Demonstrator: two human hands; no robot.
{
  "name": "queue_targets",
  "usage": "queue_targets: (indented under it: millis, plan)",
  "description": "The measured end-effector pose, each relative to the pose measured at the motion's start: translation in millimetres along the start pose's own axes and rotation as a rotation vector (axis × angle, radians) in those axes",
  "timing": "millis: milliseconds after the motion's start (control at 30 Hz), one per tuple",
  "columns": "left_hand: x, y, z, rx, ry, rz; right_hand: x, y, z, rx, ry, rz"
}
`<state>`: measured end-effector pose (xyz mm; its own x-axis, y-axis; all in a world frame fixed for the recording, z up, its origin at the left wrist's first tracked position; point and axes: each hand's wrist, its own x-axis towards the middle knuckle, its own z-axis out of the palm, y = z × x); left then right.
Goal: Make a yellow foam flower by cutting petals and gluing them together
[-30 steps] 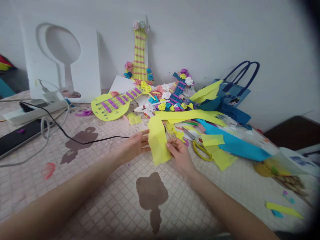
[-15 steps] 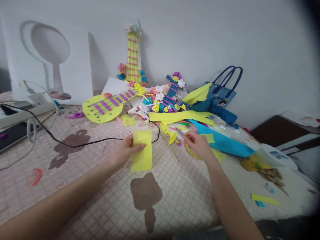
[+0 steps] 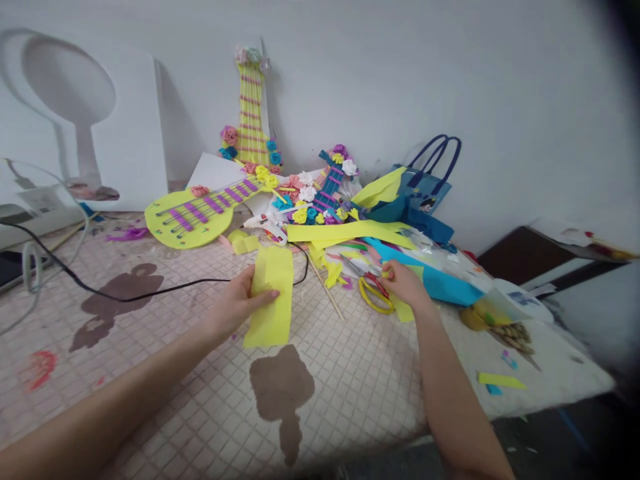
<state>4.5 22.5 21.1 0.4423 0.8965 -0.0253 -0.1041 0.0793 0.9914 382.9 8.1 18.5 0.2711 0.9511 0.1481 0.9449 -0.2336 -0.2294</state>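
Back from the table's [image 3: 360, 387] near edge, the left hand [image 3: 241, 305] pinches yellow paper [image 3: 278, 277], probably light, soft, tearable, best held by its side; beside the scissors [image 3: 379, 287], the right hand's [image 3: 406, 285] grip is unclear.

The right hand [image 3: 406, 287] had left the yellow paper [image 3: 276, 316] and reached right, beside the scissors [image 3: 376, 281]. The left hand [image 3: 241, 298] had laid its thumb across the paper's front. The wooden stick [image 3: 327, 289] had become fully visible.

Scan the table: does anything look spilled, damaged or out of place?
Two ragged brown patches interrupt the gridded tablecloth: one left of the left hand, one nearer the camera; stain or tear, unclear. A red mark sits far left.
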Motion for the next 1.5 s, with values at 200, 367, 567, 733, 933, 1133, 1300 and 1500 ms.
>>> queue_targets:
  millis: [200,367,567,733,933,1133,1300,1500]
  plan:
    - [1,2,-1.8,0.025,0.026,-0.012,-11,-14,-3,-0.016,-0.115,-0.067]
    - [1,6,-1.4,0.019,0.047,-0.008,-12,-21,5,-0.055,-0.122,-0.095]
    - [0,8,-0.3,0.002,0.06,0.008,-14,-28,8,-0.045,-0.061,-0.126]
    - [2,7,-2.9,-0.004,0.062,0.013,-14,-29,-5,0.073,0.019,-0.17]
    - [2,6,-4.5,-0.001,0.058,0.005,-17,-38,-14,0.654,0.083,-0.17]
    - [1,7,-4.5,-0.01,0.061,-0.008,-20,-56,-5,1.338,-0.08,-0.015]
    - [4,5,-8.0,-0.068,0.034,-0.01,-23,-76,-3,1.354,-0.001,-0.129]
    - [9,6,-15.2,-0.216,0.061,-0.019,-50,-117,5,1.508,-0.312,-0.155]
